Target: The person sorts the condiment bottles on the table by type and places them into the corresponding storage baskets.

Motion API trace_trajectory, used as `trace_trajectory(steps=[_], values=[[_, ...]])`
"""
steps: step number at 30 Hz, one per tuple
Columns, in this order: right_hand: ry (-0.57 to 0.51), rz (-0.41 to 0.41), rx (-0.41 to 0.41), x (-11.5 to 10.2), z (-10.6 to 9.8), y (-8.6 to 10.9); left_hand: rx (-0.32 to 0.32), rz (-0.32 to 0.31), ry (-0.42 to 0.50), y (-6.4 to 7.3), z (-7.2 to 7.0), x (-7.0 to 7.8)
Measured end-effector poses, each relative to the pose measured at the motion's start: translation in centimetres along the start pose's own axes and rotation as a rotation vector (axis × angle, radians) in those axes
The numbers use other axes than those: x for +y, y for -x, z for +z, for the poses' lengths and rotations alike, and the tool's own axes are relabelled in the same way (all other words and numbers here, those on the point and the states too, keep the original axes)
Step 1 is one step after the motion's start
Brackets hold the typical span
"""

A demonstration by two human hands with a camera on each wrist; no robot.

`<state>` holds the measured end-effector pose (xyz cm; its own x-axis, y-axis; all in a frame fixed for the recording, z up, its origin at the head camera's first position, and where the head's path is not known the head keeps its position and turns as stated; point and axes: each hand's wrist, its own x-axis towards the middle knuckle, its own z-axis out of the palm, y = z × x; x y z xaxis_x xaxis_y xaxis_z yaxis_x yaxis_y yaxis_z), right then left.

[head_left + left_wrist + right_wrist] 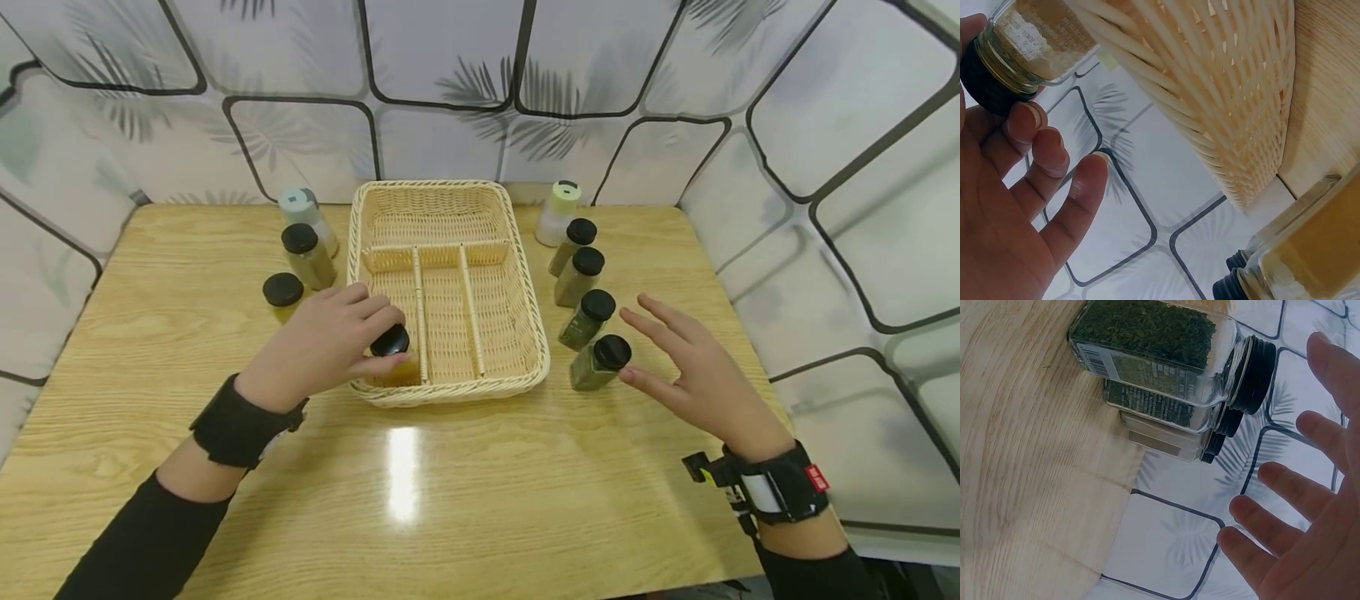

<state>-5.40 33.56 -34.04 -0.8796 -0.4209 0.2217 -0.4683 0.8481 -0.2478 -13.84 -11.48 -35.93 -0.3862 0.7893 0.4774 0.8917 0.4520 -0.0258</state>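
Note:
My left hand [330, 342] pinches a spice jar [390, 342] by its black lid, over the front left compartment of the wicker basket [536, 367]. In the left wrist view this glass jar [1041, 44] shows pale yellowish powder and a printed label. Fingers spread, my right hand [690, 375] hovers beside the nearest jar of green herbs [592, 371] on the right, its thumb close to the black lid. The right wrist view shows that herb jar [1147, 350] standing in front of others, with nothing in the palm.
Behind the herb jar stand another green jar [585, 321], two more black-lidded jars and a green-capped bottle [558, 217]. Left of the basket are two black-lidded jars [311, 258] and a pale-capped bottle [303, 212]. Patterned panels [442, 150] border the wooden table [480, 500].

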Motion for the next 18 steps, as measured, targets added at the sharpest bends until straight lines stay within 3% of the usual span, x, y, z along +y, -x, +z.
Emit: trace_trajectory(steps=[18], values=[[-0.005,-0.009,0.000,-0.37,0.02,0.25,-0.011,0.024,0.012,0.23,0.26,-0.02]])
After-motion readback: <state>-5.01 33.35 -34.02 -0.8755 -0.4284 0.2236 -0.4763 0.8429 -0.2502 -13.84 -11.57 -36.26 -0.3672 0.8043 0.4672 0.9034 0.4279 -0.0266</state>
